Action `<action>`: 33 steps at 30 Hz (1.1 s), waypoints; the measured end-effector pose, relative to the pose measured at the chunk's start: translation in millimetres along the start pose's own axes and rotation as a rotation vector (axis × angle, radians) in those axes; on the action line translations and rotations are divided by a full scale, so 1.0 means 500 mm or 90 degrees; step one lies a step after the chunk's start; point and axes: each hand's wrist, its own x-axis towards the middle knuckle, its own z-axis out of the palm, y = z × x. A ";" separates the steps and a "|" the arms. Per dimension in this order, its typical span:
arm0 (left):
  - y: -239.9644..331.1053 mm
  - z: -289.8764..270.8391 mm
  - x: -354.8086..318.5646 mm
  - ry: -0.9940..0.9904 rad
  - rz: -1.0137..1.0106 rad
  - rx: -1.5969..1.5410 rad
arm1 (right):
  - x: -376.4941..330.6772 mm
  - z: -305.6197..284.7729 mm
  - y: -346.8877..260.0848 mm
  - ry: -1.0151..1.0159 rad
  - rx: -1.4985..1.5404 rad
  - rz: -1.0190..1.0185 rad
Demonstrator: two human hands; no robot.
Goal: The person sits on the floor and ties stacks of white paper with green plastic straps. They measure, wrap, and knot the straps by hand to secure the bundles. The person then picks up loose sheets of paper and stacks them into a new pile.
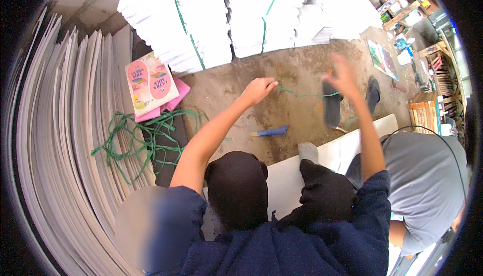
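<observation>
Holding green strip (287, 91) in left hand (259, 92), ahead of the knees and above bare floor (236, 120); closed at fingers and thumb on the strip's near end. Running thin and nearly level from there toward right hand (344, 77), out to the right. Blurred at right hand: raised, smeared across palm and fingers. Cannot tell whether gripping the strip or merely passing in front of it.

Reaching forward with both arms, well apart at the hands. Dressed in dark blue top (282, 248) and black trousers (236, 190). Set down on the right side in grey sock (308, 151), at the edge of long pale board (287, 175).

Lying on the floor just ahead of the knees: tool with blue handle (271, 131). Near right hand: dark slippers (332, 107). Farther right: colour-printed sheet (381, 57), brown stack (425, 115), cluttered shelves (401, 22).

Along the left: pale sheets (75, 125), standing on edge in a long row. Heaped loosely against them: tangle of green strips (151, 130), partly over dark flat piece (168, 173). Just beyond the tangle: printed carton sheet (151, 87), overlapping pink sheet (182, 94).

Across the far side: tall stacks of white paper (201, 19), crossed by green bands (263, 32). Close by at right, beside the board: another person in grey shirt (427, 175).
</observation>
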 end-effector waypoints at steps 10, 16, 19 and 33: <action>-0.169 0.041 -0.143 -0.022 -0.167 -0.023 | -0.040 0.269 0.044 -0.314 0.365 0.112; -0.276 -0.039 -0.265 -0.017 -0.317 0.097 | -0.032 0.370 0.152 -0.375 0.118 0.149; -0.241 -0.050 -0.231 0.068 -0.210 0.345 | -0.010 0.358 0.176 -0.295 -0.075 0.086; 0.366 -0.380 -0.206 0.133 -0.288 0.078 | -0.050 -0.268 0.016 -0.298 0.226 0.356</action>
